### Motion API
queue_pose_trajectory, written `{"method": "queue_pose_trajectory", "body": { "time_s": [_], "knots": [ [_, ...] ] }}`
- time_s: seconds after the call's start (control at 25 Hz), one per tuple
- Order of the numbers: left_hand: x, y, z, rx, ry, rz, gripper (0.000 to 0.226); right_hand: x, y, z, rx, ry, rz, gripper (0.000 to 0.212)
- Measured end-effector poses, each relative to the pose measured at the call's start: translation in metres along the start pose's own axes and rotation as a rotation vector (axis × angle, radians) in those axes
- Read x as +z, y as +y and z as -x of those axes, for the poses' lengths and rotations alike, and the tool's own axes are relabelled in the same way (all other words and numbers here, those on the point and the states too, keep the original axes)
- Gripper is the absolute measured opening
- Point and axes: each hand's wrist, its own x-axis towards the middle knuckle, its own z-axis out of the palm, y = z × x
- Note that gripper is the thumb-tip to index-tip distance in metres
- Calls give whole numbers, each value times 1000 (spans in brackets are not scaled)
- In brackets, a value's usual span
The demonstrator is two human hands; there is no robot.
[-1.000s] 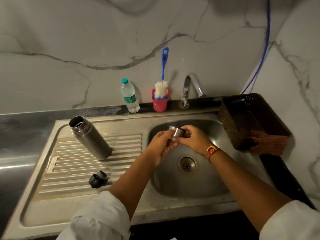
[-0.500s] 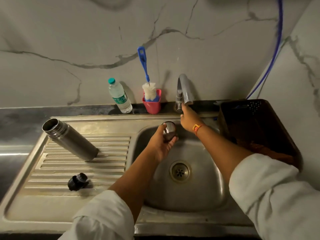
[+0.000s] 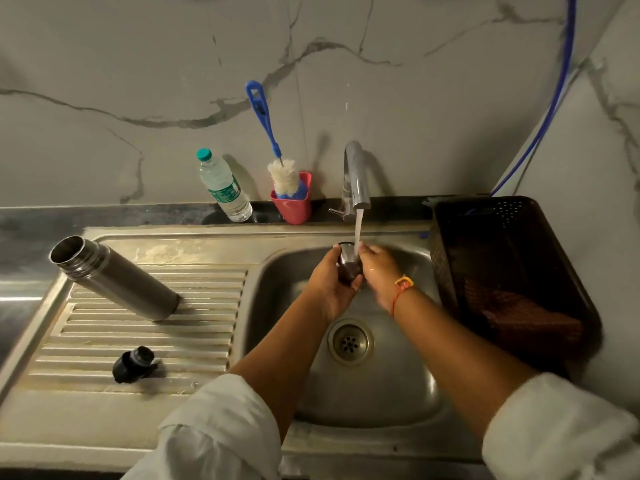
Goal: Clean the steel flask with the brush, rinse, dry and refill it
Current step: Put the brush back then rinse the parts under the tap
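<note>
Marble-walled steel sink point(image 3: 398, 375): L hand point(image 3: 329, 289) grips cup point(image 3: 348, 263) under running tap point(image 3: 355, 174); R hand point(image 3: 379, 275) grip unclear; flask point(image 3: 117, 277) on drainboard point(image 3: 138, 341).

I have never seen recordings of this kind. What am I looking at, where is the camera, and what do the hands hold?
There is no machine: a person works with bare hands. One wide-angle camera on the person's head looks down, so you see only arms. The left hand grips a small steel cup under water running from the tap into the sink. The right hand touches the cup's rim; whether it grips, I cannot tell. On the draining board are the open steel flask and a black stopper. Behind the sink are a water bottle and a brush in a red holder; at the right, a dark basket.
</note>
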Motion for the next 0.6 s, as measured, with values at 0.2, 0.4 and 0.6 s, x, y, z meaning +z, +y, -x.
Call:
{"method": "queue_pose_trajectory", "body": {
  "time_s": [0.2, 0.4, 0.6],
  "knots": [
    [24, -25, -8, 122, 21, -254, 30, 7, 13, 12, 272, -97, -548, 55],
    [22, -19, -12, 240, -57, -523, 45, -5, -5, -1, 455, -99, -703, 61],
    [20, -5, -13, 352, 27, -599, 31, -9, -14, 14, 467, -173, -779, 51]
  ]
}}
